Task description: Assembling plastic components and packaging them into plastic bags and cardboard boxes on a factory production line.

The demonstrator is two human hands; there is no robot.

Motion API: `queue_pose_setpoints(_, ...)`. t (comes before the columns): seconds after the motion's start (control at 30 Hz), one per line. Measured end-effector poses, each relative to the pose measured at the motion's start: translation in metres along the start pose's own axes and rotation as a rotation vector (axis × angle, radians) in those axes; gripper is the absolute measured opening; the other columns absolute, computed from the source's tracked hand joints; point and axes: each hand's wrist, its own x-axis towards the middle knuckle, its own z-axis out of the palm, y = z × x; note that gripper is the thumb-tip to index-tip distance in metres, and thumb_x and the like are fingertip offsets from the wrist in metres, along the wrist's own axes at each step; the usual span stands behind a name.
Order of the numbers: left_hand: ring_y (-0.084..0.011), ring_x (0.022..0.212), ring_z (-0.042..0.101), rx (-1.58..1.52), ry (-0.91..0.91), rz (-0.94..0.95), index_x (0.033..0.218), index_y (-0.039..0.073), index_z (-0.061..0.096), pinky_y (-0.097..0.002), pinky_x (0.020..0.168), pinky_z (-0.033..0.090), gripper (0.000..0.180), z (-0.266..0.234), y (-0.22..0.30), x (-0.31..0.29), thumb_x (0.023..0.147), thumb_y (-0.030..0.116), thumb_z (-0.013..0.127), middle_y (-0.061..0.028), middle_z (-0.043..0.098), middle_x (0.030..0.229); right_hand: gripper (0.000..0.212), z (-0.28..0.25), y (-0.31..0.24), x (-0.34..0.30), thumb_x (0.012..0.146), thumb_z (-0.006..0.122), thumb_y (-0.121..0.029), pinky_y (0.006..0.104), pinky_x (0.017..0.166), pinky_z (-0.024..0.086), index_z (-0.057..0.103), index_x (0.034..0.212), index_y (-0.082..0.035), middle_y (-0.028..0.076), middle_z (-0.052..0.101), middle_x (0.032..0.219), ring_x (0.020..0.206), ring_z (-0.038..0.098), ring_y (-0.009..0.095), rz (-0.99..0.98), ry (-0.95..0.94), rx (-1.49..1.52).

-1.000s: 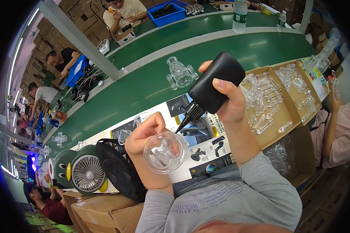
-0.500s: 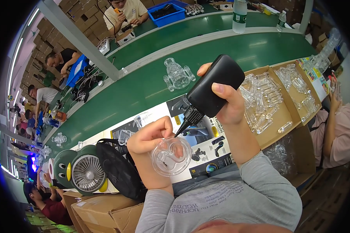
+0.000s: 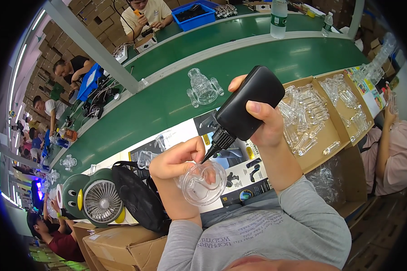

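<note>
My left hand (image 3: pixel 178 158) pinches a clear round plastic part (image 3: pixel 204 186) by its upper edge, with its wide ring turned toward me. My right hand (image 3: pixel 264 119) grips a black squeeze bottle (image 3: pixel 251 101), tilted so its thin dark nozzle (image 3: pixel 218 145) points down and left. The nozzle's tip meets or nearly meets the part beside my left fingertips; whether it touches I cannot tell. A clear assembled piece with side tubes (image 3: pixel 203 88) stands on the green bench beyond my hands.
A cardboard tray (image 3: pixel 331 156) of small clear tubes (image 3: pixel 303 108) lies at the right. At the left are a green penguin-shaped fan (image 3: pixel 103 202), a black pouch (image 3: pixel 140 196) and a cardboard box (image 3: pixel 122 246). Printed sheets (image 3: pixel 239 180) cover the near bench (image 3: pixel 158 101). Other people work nearby.
The clear part has shifted slightly right and turned a little in my left hand. The bottle's nozzle has moved slightly down and left. The assembled piece on the bench has slid slightly left.
</note>
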Motion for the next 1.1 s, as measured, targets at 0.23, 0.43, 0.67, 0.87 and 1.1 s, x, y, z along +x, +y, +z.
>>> queue_pose_setpoints(0.23,-0.0084,0.073,0.037,0.069,0.016,-0.010,0.089,0.003,0.037,-0.0202,0.068,0.033,0.030,0.004,0.007,0.002,0.089,0.028,0.054,-0.0005,0.037,0.081,0.044,0.001,0.002,-0.002,0.070,0.062,-0.016,0.0270,0.065,0.053,0.044,0.106,0.001,0.014,0.051,0.102,0.076,0.059,0.016,0.000,-0.013,-0.042)
queue_pose_setpoints(0.43,-0.0254,0.086,0.060,-0.162,0.032,0.073,0.089,0.006,0.030,-0.0341,0.076,0.045,0.027,0.001,0.007,-0.004,0.089,0.021,0.053,-0.0227,0.060,0.090,0.042,-0.010,0.004,-0.007,0.069,0.069,-0.011,0.0261,0.077,0.046,0.050,0.105,0.000,0.011,0.053,0.104,0.084,0.055,0.014,-0.456,-0.181,-0.251)
queue_pose_setpoints(0.67,-0.0250,0.079,0.060,-0.079,0.469,0.384,0.088,0.006,0.035,-0.0314,0.070,0.047,0.023,0.000,0.013,-0.017,0.090,0.022,0.051,-0.0223,0.061,0.088,0.036,-0.027,-0.003,0.005,0.071,0.071,-0.005,0.0265,0.077,0.040,0.057,0.105,-0.005,0.008,0.049,0.095,0.086,0.050,0.018,-0.535,-0.034,-1.164)
queue_pose_setpoints(0.87,-0.0173,0.077,0.059,0.257,0.935,0.373,0.084,0.008,0.037,-0.0262,0.068,0.045,0.020,-0.024,0.008,-0.015,0.091,0.019,0.052,-0.0158,0.061,0.092,0.045,-0.094,0.065,-0.012,0.065,0.068,-0.002,0.0365,0.081,0.047,0.060,0.102,-0.028,0.005,0.046,0.118,0.101,0.051,0.029,-0.129,-0.087,-1.812)
queue_pose_setpoints(1.1,-0.0188,0.082,0.062,0.321,1.154,0.389,0.080,0.007,0.036,-0.0253,0.068,0.047,0.024,-0.045,0.003,-0.019,0.089,0.016,0.057,-0.0141,0.061,0.093,0.039,-0.127,0.093,-0.041,0.070,0.060,-0.004,0.0354,0.083,0.045,0.061,0.103,-0.025,0.007,0.044,0.122,0.101,0.048,0.027,0.085,-0.272,-2.036)
